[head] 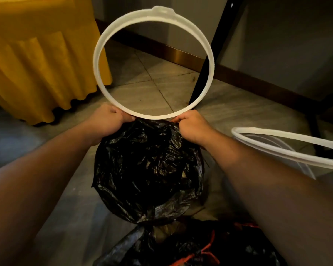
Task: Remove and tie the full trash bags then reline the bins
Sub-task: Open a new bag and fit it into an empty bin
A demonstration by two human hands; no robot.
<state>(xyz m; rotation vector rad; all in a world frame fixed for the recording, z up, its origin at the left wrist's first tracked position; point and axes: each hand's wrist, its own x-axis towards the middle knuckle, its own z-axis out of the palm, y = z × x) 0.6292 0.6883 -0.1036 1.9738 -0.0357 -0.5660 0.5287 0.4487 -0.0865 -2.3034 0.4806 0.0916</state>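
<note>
A white plastic bin ring point(98, 52) stands tilted up in front of me, its lower edge held by both hands. My left hand point(107, 120) grips the ring's lower left edge together with the rim of a black trash bag point(148, 169). My right hand point(192, 126) grips the lower right edge with the bag's rim. The black bag lines a round bin below my hands; the bin itself is hidden under the plastic. A second black bag point(181, 246) with red drawstrings lies on the floor near the bottom edge.
A second white bin point(288, 144) with its ring stands at the right. A table with a yellow cloth point(37, 60) is at the left. A black slanted leg point(210, 60) rises behind the ring. Tiled floor point(152, 87) runs to a dark baseboard.
</note>
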